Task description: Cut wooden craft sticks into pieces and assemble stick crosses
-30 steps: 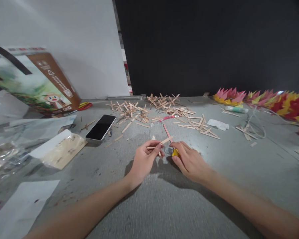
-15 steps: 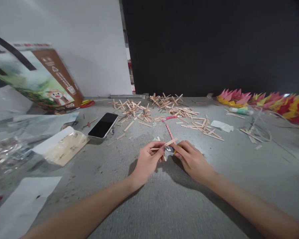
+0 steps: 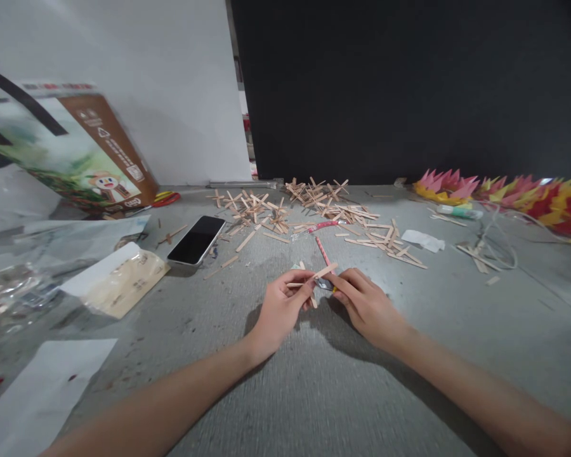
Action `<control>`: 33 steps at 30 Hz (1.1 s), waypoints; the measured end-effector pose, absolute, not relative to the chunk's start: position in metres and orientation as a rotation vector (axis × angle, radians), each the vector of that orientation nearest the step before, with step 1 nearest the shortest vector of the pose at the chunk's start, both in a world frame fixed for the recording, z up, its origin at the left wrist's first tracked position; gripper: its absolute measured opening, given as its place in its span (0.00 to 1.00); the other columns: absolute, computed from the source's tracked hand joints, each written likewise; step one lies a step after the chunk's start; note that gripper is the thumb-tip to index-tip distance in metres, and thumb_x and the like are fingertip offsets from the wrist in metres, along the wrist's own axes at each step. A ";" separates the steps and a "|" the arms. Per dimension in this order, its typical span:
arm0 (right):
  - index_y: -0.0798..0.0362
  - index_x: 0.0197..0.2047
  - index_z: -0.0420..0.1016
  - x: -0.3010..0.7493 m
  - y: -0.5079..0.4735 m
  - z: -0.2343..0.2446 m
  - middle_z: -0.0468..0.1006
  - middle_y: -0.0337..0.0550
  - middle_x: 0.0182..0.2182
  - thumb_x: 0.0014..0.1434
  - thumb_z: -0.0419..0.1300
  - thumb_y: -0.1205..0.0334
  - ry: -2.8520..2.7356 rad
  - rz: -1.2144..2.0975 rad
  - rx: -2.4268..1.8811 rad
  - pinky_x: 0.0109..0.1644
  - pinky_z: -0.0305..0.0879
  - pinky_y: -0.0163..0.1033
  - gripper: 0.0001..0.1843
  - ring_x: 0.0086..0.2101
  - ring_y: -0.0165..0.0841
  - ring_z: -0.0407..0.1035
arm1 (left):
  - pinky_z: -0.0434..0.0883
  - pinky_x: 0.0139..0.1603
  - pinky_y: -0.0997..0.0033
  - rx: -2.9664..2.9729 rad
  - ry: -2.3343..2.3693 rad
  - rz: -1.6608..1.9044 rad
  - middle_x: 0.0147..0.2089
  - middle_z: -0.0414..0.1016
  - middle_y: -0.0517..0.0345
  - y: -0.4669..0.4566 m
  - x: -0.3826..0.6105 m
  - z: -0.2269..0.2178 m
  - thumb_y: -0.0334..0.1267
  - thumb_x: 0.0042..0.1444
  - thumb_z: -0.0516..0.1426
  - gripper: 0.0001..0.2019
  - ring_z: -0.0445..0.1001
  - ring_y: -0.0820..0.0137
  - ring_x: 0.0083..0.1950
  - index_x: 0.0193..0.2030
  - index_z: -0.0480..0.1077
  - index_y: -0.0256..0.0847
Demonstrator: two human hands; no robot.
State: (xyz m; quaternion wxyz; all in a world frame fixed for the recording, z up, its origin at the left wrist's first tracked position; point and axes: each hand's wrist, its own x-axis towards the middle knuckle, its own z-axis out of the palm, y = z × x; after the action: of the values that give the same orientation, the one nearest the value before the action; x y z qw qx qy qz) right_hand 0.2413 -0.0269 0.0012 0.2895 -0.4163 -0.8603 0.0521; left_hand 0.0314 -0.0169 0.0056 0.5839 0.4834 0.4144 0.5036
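My left hand (image 3: 283,309) is closed on wooden craft sticks (image 3: 324,270), which cross one another at its fingertips. Thumb and fingers of my right hand (image 3: 368,306) pinch a small silver-grey tube with a yellow end (image 3: 323,284), its tip close against the sticks. Part of the tube is hidden by the fingers. Just beyond my right fingertips lies a pink patterned thin rod (image 3: 322,249). The two hands are almost touching, low over the grey table (image 3: 285,393).
Piles of craft sticks (image 3: 254,211) lie at the back. To the left are a phone (image 3: 197,240), a plastic packet (image 3: 124,279), scissors (image 3: 165,198) and a paper bag (image 3: 99,152). A glue stick (image 3: 459,212), a cable (image 3: 516,254) and folded-paper flowers (image 3: 447,186) are on the right.
Both hands keep nearly the same pose and grip. The whole view has shifted very slightly.
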 end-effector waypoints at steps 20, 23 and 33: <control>0.44 0.69 0.65 0.242 -0.026 -0.003 0.74 0.48 0.45 0.77 0.48 0.64 -2.272 0.146 -1.090 0.50 0.74 0.48 0.21 0.45 0.41 0.71 | 0.70 0.31 0.73 1.057 0.936 1.215 0.26 0.77 0.59 -0.015 0.033 -0.001 0.49 0.54 0.71 0.16 0.73 0.73 0.26 0.42 0.81 0.39; 0.44 0.70 0.65 0.242 -0.025 -0.003 0.74 0.49 0.44 0.77 0.49 0.63 -2.269 0.135 -1.089 0.49 0.75 0.48 0.22 0.44 0.41 0.72 | 0.71 0.32 0.72 1.054 0.940 1.216 0.26 0.77 0.59 -0.015 0.033 -0.002 0.49 0.54 0.71 0.16 0.74 0.72 0.26 0.42 0.81 0.39; 0.45 0.69 0.65 0.240 -0.025 -0.003 0.75 0.49 0.44 0.77 0.49 0.63 -2.288 0.040 -1.086 0.49 0.75 0.48 0.21 0.45 0.41 0.72 | 0.70 0.31 0.74 1.017 0.904 1.211 0.25 0.76 0.60 -0.015 0.036 -0.002 0.49 0.53 0.72 0.18 0.73 0.74 0.26 0.42 0.81 0.38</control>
State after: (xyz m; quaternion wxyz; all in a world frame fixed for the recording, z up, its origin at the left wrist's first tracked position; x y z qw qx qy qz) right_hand 0.2402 -0.0249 -0.0032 0.2995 -0.4089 -0.8619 0.0152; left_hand 0.0358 -0.0155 -0.0025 0.6130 0.4411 0.3922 0.5252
